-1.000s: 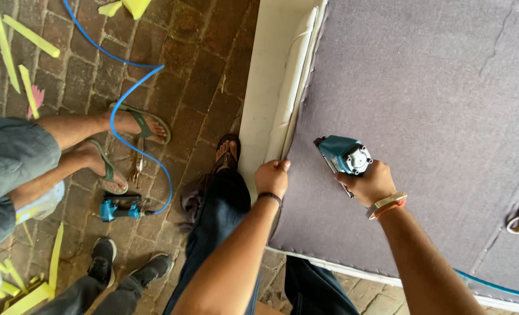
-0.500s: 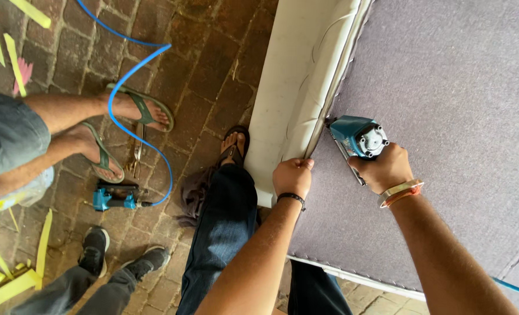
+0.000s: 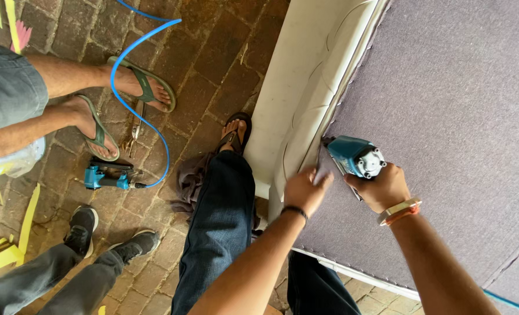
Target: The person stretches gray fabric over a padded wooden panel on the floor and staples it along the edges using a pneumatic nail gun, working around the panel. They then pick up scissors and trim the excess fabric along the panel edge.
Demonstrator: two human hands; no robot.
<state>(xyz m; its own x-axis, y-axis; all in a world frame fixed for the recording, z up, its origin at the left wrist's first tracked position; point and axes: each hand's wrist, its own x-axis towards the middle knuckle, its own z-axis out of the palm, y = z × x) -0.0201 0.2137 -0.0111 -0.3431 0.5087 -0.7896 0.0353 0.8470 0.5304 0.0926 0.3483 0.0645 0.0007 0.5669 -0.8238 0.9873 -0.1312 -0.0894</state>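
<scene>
the grey fabric panel (image 3: 446,116) fills the upper right, its left edge meeting the cream upholstered side (image 3: 294,99) of the furniture piece. the brick floor (image 3: 213,58) lies left of that edge, crowded by other people's legs, a blue air hose (image 3: 132,87) and a second blue tool (image 3: 105,177). at the panel's left edge the right hand (image 3: 382,188) is closed around a teal staple gun (image 3: 353,156), nose toward the seam. just left of it, the left hand (image 3: 305,189) presses on the fabric edge, fingers blurred, gripping nothing clearly.

R hand (image 3: 382,188) holds teal stapler (image 3: 354,156); L hand (image 3: 306,190) presses grey fabric (image 3: 446,116) edge.
</scene>
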